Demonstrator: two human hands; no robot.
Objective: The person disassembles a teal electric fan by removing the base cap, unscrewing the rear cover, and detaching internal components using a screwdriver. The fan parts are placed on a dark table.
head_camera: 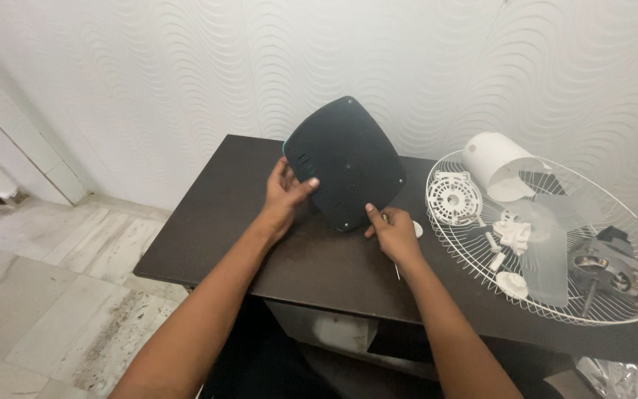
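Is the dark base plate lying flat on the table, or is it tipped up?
Tipped up: the dark base plate stands on its lower edge, left hand and right hand steadying it.

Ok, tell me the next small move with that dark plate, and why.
Probably lay the dark plate flat on the table. It stands tilted on one corner, steadied only by the left hand at its edge and the right hand at its bottom, so neither hand is free.

Two bare forearms, no sleeves, hands [337,210] without rings or gloves

head cam | looks down and forward, near | dark table [319,266], wall [186,66] behind, perhaps tilted
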